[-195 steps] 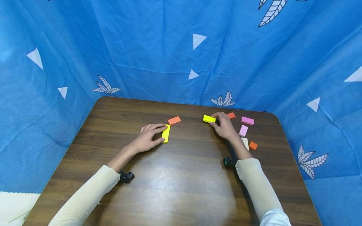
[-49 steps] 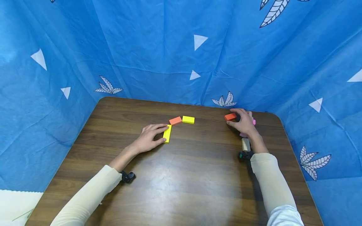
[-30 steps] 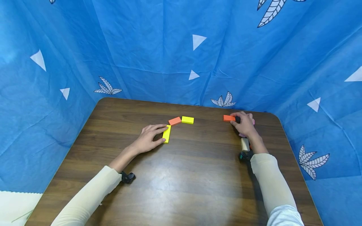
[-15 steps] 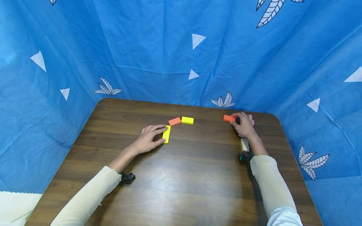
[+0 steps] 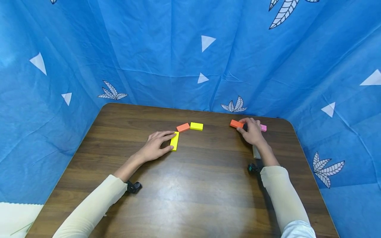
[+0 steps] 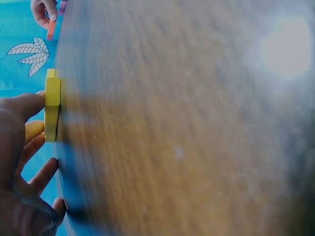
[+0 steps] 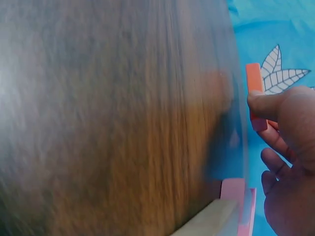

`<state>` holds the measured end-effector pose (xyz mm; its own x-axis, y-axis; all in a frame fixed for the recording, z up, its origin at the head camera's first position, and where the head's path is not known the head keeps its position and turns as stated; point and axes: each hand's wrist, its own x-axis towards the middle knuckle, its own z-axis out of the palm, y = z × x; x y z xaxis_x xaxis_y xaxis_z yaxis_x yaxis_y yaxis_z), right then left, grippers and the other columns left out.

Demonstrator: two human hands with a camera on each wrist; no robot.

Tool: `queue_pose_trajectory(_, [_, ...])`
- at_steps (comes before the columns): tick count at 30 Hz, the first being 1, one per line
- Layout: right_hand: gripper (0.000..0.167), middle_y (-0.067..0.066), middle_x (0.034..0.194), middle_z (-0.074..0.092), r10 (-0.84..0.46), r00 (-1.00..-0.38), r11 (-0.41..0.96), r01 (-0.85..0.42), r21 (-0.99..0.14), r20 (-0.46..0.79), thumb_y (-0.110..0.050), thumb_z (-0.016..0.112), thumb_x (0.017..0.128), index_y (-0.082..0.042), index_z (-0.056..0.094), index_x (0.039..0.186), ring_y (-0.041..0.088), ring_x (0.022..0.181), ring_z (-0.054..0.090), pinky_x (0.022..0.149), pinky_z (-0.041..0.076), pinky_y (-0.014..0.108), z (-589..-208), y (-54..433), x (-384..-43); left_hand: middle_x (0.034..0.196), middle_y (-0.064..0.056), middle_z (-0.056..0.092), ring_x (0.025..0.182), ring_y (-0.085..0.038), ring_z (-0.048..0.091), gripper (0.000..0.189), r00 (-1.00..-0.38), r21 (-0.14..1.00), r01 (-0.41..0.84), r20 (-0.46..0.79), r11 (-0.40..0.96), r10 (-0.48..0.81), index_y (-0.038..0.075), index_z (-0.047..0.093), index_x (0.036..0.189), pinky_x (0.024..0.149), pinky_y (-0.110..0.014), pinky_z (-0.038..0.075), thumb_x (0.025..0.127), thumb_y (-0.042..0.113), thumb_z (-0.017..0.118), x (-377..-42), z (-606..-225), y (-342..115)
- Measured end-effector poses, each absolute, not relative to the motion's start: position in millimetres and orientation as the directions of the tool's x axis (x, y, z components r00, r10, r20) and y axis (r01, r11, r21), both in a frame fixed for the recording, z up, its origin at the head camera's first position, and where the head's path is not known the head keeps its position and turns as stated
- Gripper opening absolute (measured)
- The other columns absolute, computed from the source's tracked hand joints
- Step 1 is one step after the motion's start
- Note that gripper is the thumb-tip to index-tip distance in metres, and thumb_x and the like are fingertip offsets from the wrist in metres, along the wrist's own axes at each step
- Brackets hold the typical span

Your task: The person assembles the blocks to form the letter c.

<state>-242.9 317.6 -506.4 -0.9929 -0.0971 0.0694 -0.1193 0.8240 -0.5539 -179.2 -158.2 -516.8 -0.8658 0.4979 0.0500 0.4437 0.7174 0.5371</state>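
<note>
My right hand pinches a red-orange block by its right end. In the right wrist view, thumb and fingers hold this block just off the table. My left hand has its thumb and forefinger on a yellow block lying lengthwise toward me, holding it in place. In the left wrist view the yellow block stands against the thumb. A lighter orange block lies at its far end, and a second yellow block continues to the right, forming a curved line.
A pink block shows behind the right hand. A pale wooden block lies under the right wrist, partly hidden. The right wrist view shows pink beside the pale block. Blue cloth hangs around the brown table.
The second yellow block was carried left to the light orange block and released. My right hand then took the red-orange block and has just moved slightly left with it. The left hand stays put.
</note>
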Motion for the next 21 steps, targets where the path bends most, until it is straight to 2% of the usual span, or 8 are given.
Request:
queue_pose_trajectory(11, [0.041,0.027,0.138,0.059,-0.137,-0.989,0.801,-0.147,-0.581,0.061,-0.024,0.071,0.106,0.0,0.06,0.137,0.045,0.126,0.04,0.111,0.03,0.063,-510,301,-238,0.17,-0.006,0.048,0.154,-0.038,0.044,0.061,-0.868,0.542,0.436,0.042,0.718,0.496,0.022,0.052,0.162,0.125,-0.072,0.023,0.105,0.035,0.071,-181,-519,-159])
queue_pose_trajectory(21, [0.04,0.025,0.132,0.061,-0.173,-0.983,0.791,-0.178,-0.585,0.065,-0.024,0.072,0.105,0.001,0.061,0.134,0.042,0.121,0.044,0.108,0.032,0.061,-511,286,-235,0.17,-0.004,0.047,0.155,-0.036,0.043,0.061,-0.87,0.544,0.431,0.037,0.72,0.493,0.023,0.051,0.163,0.125,-0.071,0.022,0.106,0.037,0.07,-182,-519,-160])
